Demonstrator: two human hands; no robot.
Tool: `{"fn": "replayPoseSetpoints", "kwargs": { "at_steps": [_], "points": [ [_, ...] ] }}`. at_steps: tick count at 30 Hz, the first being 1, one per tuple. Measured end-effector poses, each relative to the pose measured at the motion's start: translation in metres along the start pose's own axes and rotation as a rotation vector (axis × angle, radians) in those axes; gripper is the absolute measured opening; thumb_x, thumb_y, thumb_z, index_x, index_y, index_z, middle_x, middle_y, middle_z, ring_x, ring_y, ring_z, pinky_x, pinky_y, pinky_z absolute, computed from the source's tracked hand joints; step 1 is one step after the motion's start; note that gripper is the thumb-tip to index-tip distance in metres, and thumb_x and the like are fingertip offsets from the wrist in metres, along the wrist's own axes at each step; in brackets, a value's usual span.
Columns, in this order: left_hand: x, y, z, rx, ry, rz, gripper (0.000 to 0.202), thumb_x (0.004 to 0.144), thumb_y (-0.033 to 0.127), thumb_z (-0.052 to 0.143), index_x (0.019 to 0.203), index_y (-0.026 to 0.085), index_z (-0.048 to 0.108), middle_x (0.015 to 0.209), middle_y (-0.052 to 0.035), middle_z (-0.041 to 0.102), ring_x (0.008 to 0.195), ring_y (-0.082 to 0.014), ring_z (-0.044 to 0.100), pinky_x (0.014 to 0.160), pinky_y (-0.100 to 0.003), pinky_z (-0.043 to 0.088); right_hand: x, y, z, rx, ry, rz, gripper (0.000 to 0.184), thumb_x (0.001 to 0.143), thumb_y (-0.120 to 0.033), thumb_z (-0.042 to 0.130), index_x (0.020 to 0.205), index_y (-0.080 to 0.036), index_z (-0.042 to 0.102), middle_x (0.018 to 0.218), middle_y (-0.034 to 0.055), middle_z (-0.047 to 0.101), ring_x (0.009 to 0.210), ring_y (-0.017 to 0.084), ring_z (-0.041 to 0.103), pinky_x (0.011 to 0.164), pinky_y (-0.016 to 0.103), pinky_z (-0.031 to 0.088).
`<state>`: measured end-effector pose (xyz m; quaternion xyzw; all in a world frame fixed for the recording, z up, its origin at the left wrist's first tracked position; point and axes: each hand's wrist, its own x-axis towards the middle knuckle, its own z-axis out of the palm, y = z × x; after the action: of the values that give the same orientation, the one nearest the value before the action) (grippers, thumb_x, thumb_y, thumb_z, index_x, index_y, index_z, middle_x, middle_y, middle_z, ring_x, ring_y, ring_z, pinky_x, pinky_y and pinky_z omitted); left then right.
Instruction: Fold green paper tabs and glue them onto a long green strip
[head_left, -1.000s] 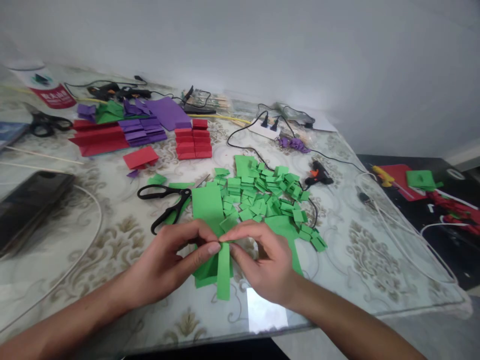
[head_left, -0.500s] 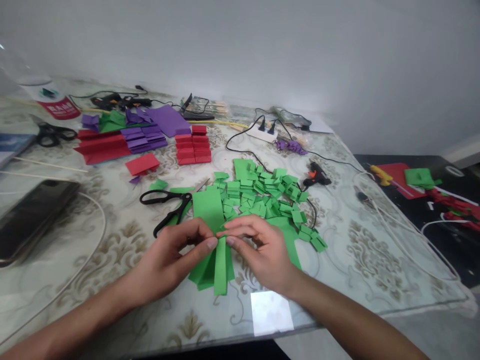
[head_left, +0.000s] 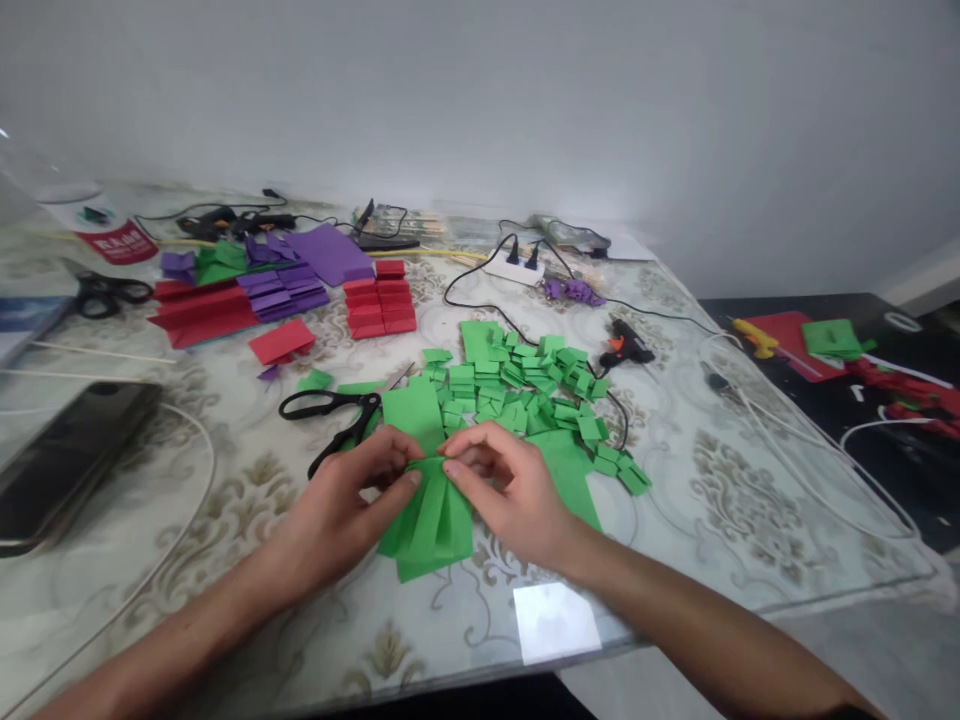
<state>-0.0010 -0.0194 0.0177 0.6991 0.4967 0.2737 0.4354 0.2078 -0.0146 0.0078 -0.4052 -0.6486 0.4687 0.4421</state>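
Observation:
Between my two hands is a green paper strip (head_left: 433, 510) with fold lines running along its length. My left hand (head_left: 349, 505) pinches its upper left edge between thumb and fingers. The upper right edge is pinched the same way by my right hand (head_left: 510, 490). Under and behind it lies more green paper (head_left: 414, 408). Black-handled scissors (head_left: 341, 415) rest just beyond my left hand, blades partly hidden by paper. A heap of small folded green paper pieces (head_left: 517, 385) spreads beyond my right hand, with a flat green sheet (head_left: 564, 465) beside that hand.
Red folded papers (head_left: 380, 302) and purple folded strips (head_left: 281, 288) lie farther back. A phone (head_left: 71, 455) and second scissors (head_left: 105, 290) are at left. A glue gun (head_left: 626, 343), a power strip (head_left: 516, 265) and loose cables lie at right. A bottle (head_left: 105, 225) stands back left.
The green strip, earlier folded narrow and hanging toward me, is now opened out wider between my hands. My fingertips have moved slightly apart. The view has shifted a little.

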Motion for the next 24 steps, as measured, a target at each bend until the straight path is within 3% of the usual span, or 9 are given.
{"fn": "replayPoseSetpoints", "kwargs": {
  "at_steps": [5,8,10,13,19,24],
  "points": [
    [0.0012,-0.0019,-0.0011,0.037,0.078,-0.027,0.018,0.095,0.036,0.057,0.087,0.021,0.062,0.073,0.003,0.064,0.069,-0.0144,0.06,0.061,-0.023,0.047,-0.003,-0.0029,-0.001,-0.301,-0.004,-0.442,0.013,0.091,-0.013,0.065,0.103,-0.019,0.066,0.113,0.0121,0.068,0.105,0.022,0.068,0.092,0.039,0.057],
    [0.0017,-0.0025,-0.0012,0.042,0.114,-0.044,0.017,0.093,0.034,0.058,0.084,0.021,0.063,0.072,0.0033,0.065,0.068,-0.0142,0.06,0.06,-0.023,0.047,-0.0044,-0.0011,0.0,-0.448,-0.053,-0.614,0.028,0.085,-0.029,0.079,0.106,-0.017,0.064,0.113,0.0143,0.066,0.105,0.026,0.065,0.094,0.046,0.055],
    [0.0019,-0.0032,-0.001,0.051,0.137,-0.054,0.017,0.092,0.034,0.059,0.083,0.021,0.064,0.07,0.0036,0.066,0.066,-0.0139,0.06,0.058,-0.022,0.046,-0.0044,0.0011,0.0,-0.521,-0.061,-0.615,0.041,0.08,-0.041,0.084,0.106,-0.017,0.063,0.11,0.0145,0.066,0.102,0.028,0.064,0.091,0.047,0.054],
    [0.0019,-0.0047,-0.0007,0.047,0.17,-0.067,0.016,0.092,0.034,0.06,0.082,0.021,0.063,0.068,0.0043,0.064,0.062,-0.0134,0.06,0.056,-0.022,0.046,-0.0042,0.0029,-0.0013,-0.57,-0.099,-0.543,0.041,0.081,-0.044,0.082,0.106,-0.018,0.061,0.107,0.0122,0.065,0.1,0.027,0.063,0.087,0.045,0.055],
    [0.0025,-0.003,-0.0012,0.047,0.2,-0.092,0.015,0.091,0.034,0.061,0.083,0.021,0.06,0.067,0.0035,0.065,0.062,-0.016,0.067,0.056,-0.025,0.052,-0.0062,0.0014,-0.0008,-0.527,-0.196,-0.367,0.038,0.083,-0.022,0.074,0.117,-0.02,0.057,0.118,0.0131,0.062,0.111,0.027,0.063,0.096,0.042,0.056],
    [0.003,0.0005,0.0008,-0.042,0.202,-0.111,0.013,0.091,0.033,0.061,0.085,0.022,0.057,0.069,0.0035,0.067,0.062,-0.0176,0.072,0.057,-0.027,0.057,-0.0081,0.0052,0.0012,-0.518,-0.188,-0.323,0.04,0.084,-0.01,0.061,0.122,-0.02,0.054,0.128,0.0148,0.058,0.121,0.025,0.061,0.101,0.04,0.056]
  ]
}}
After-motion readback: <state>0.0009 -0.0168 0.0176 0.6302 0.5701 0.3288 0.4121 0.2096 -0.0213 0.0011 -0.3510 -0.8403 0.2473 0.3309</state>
